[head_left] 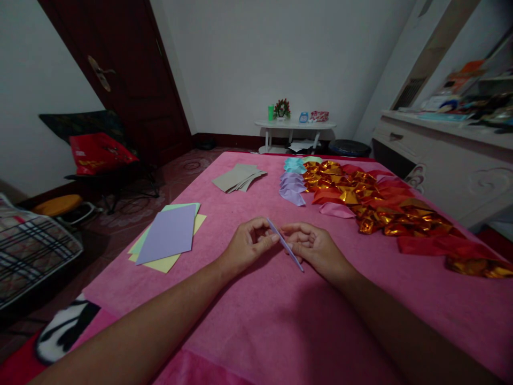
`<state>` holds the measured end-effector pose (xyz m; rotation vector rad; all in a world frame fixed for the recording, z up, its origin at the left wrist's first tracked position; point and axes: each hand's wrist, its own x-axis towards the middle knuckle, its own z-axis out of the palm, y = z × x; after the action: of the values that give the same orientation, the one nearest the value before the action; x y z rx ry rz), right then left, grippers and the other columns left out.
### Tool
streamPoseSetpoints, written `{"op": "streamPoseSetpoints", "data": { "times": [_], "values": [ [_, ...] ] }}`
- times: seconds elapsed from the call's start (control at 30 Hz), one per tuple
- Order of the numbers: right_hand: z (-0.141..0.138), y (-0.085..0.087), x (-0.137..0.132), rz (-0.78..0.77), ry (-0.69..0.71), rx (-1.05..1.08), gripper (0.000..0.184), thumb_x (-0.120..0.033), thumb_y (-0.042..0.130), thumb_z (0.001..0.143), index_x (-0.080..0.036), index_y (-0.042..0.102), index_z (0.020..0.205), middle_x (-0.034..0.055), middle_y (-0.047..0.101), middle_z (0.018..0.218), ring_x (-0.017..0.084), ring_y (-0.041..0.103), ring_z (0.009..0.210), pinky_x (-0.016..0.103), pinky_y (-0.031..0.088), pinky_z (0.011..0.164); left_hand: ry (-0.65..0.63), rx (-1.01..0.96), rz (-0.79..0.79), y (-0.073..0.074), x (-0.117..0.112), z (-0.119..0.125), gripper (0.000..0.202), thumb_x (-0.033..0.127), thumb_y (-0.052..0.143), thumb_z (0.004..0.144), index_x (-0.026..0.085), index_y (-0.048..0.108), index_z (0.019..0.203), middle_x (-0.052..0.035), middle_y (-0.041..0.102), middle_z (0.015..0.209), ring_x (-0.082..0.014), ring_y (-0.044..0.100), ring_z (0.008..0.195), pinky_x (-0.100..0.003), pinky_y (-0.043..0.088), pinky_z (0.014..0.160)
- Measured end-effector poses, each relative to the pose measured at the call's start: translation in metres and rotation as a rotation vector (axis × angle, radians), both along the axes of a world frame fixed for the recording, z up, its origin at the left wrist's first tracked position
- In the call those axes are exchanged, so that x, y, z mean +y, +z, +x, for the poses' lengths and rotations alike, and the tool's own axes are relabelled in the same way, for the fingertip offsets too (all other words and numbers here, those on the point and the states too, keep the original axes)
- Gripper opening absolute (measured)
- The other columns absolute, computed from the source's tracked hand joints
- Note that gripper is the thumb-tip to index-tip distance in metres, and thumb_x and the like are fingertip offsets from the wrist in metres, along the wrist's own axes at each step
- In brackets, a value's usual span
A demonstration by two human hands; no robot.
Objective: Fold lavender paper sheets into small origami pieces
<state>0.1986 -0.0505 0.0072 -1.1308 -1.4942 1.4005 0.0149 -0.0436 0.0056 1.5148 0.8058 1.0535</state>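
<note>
Between my hands is a narrow folded piece of purple paper (285, 245), held edge-on and slanting down to the right above the pink cloth. My left hand (255, 240) pinches it from the left with thumb and fingers. From the other side my right hand (310, 245) grips it, fingers curled. On the left lies a stack of purple, green and yellow paper sheets (168, 232), purple uppermost. Farther back, grey paper sheets (238, 178) are fanned out. To the right, folded paper pieces in gold foil (366, 200), red, purple (292, 187) and teal lie in rows.
The pink cloth (240, 321) covers the surface before me. Beyond it stands a small white table (294, 125) with a plant. A chair with a red bag (102, 154) is at the left, near a dark door (120, 69). A cluttered white cabinet (444, 155) stands at the right.
</note>
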Motion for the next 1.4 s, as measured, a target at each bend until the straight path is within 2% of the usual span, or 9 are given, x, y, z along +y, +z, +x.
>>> {"op": "streamPoseSetpoints", "data": {
  "times": [0.43, 0.63, 0.8, 0.9, 1.07, 1.17, 1.27, 1.4],
  "values": [
    [-0.002, 0.001, -0.001, 0.001, -0.079, 0.054, 0.035, -0.028, 0.069, 0.066, -0.016, 0.054, 0.095, -0.0033, 0.060, 0.066, 0.008, 0.051, 0.045, 0.020, 0.041, 0.043, -0.075, -0.032, -0.010, 0.003, -0.001, 0.000, 0.029, 0.034, 0.066, 0.079, 0.013, 0.063, 0.099, -0.0100, 0.067, 0.098, -0.0149, 0.061, 0.079, -0.023, 0.046, 0.064],
    [-0.002, 0.000, -0.001, -0.020, -0.102, 0.048, 0.033, -0.028, 0.068, 0.065, -0.016, 0.055, 0.093, -0.0032, 0.060, 0.067, 0.007, 0.050, 0.044, 0.020, 0.041, 0.043, -0.032, -0.017, -0.038, 0.003, -0.001, 0.000, 0.029, 0.032, 0.067, 0.077, 0.011, 0.064, 0.096, -0.0097, 0.067, 0.090, -0.0136, 0.060, 0.073, -0.022, 0.045, 0.061],
    [-0.003, -0.003, -0.001, -0.018, -0.062, 0.014, 0.021, -0.029, 0.067, 0.068, -0.016, 0.058, 0.083, -0.0026, 0.057, 0.064, 0.007, 0.050, 0.047, 0.020, 0.041, 0.045, 0.044, 0.002, -0.076, -0.001, 0.001, 0.001, 0.027, 0.028, 0.068, 0.073, 0.010, 0.064, 0.092, -0.0069, 0.067, 0.080, -0.0126, 0.059, 0.067, -0.022, 0.044, 0.060],
    [-0.003, -0.005, 0.000, 0.000, -0.035, 0.009, 0.022, -0.031, 0.068, 0.069, -0.016, 0.059, 0.081, -0.0027, 0.057, 0.062, 0.008, 0.050, 0.047, 0.021, 0.041, 0.045, 0.088, 0.008, -0.051, -0.002, 0.002, 0.002, 0.020, 0.021, 0.066, 0.069, 0.010, 0.066, 0.086, -0.0046, 0.066, 0.075, -0.0114, 0.057, 0.063, -0.022, 0.044, 0.059],
    [-0.001, -0.004, -0.003, 0.056, 0.053, 0.026, 0.029, -0.043, 0.062, 0.078, -0.016, 0.060, 0.085, -0.0014, 0.056, 0.064, 0.009, 0.051, 0.050, 0.022, 0.041, 0.046, 0.160, 0.051, -0.005, -0.006, 0.004, 0.001, 0.016, 0.013, 0.060, 0.065, 0.012, 0.067, 0.080, -0.0020, 0.065, 0.070, -0.0108, 0.056, 0.061, -0.021, 0.044, 0.059],
    [-0.003, -0.003, -0.007, 0.134, 0.066, -0.053, 0.032, -0.040, 0.067, 0.074, -0.016, 0.060, 0.095, -0.0005, 0.056, 0.072, 0.010, 0.051, 0.055, 0.022, 0.041, 0.049, 0.221, 0.092, 0.008, -0.007, 0.006, 0.001, 0.015, 0.012, 0.060, 0.065, 0.012, 0.068, 0.078, -0.0019, 0.066, 0.069, -0.0114, 0.057, 0.061, -0.022, 0.044, 0.059],
    [-0.005, -0.005, -0.008, 0.257, 0.007, -0.229, 0.030, -0.030, 0.068, 0.073, -0.018, 0.061, 0.099, -0.0013, 0.056, 0.072, 0.009, 0.046, 0.053, 0.021, 0.036, 0.048, 0.278, 0.130, 0.014, -0.007, 0.005, 0.001, 0.014, 0.010, 0.059, 0.064, 0.012, 0.067, 0.075, -0.0022, 0.066, 0.069, -0.0120, 0.058, 0.061, -0.022, 0.044, 0.059],
    [-0.005, -0.009, -0.006, 0.372, -0.158, -0.382, 0.015, -0.022, 0.057, 0.077, -0.018, 0.065, 0.090, -0.0028, 0.051, 0.059, 0.010, 0.042, 0.049, 0.022, 0.032, 0.046, 0.323, 0.194, 0.098, -0.007, 0.003, 0.002, 0.014, 0.009, 0.058, 0.063, 0.013, 0.065, 0.075, -0.0010, 0.064, 0.069, -0.0121, 0.057, 0.061, -0.021, 0.042, 0.057]
  ]
}}
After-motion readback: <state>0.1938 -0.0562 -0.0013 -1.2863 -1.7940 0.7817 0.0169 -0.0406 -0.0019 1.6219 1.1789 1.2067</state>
